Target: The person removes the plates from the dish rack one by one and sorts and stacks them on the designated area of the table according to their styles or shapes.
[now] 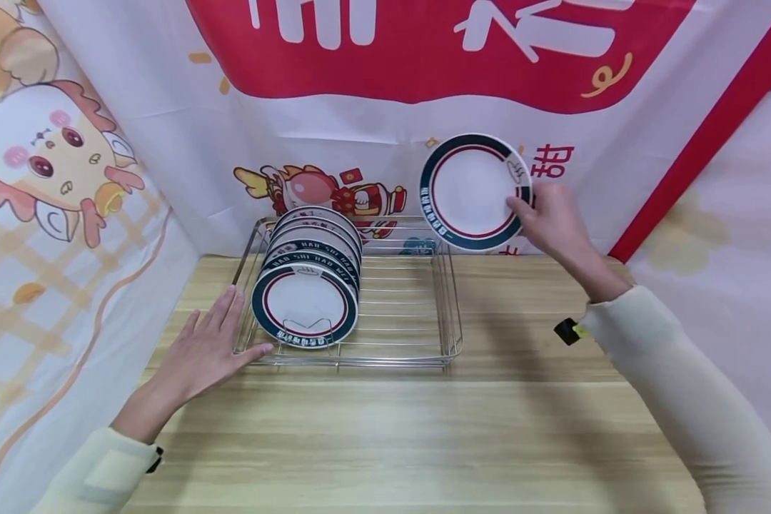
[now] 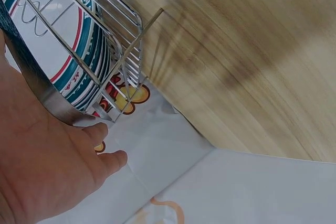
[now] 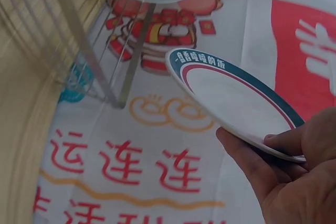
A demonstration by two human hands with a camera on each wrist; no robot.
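Observation:
My right hand [image 1: 552, 218] pinches the rim of a white plate [image 1: 472, 189] with a dark green band and red ring. It holds this plate in the air above the rack's back right. In the right wrist view the thumb lies on the face of the plate [image 3: 236, 98], fingers beneath. The metal wire dish rack [image 1: 398, 307] stands on the table, with several matching plates [image 1: 305, 303] upright in a row on its left side. My left hand [image 1: 205, 350] is at the rack's front left corner, fingers spread; in the left wrist view the hand [image 2: 52, 156] lies beside the frame.
The wooden table [image 1: 385, 435] spreads in front of and beside the rack. A printed cloth [image 1: 334, 121] hangs right behind it, and another patterned cloth [image 1: 71, 250] stands along the left. A dark strap end [image 1: 568, 331] sticks out from the right sleeve.

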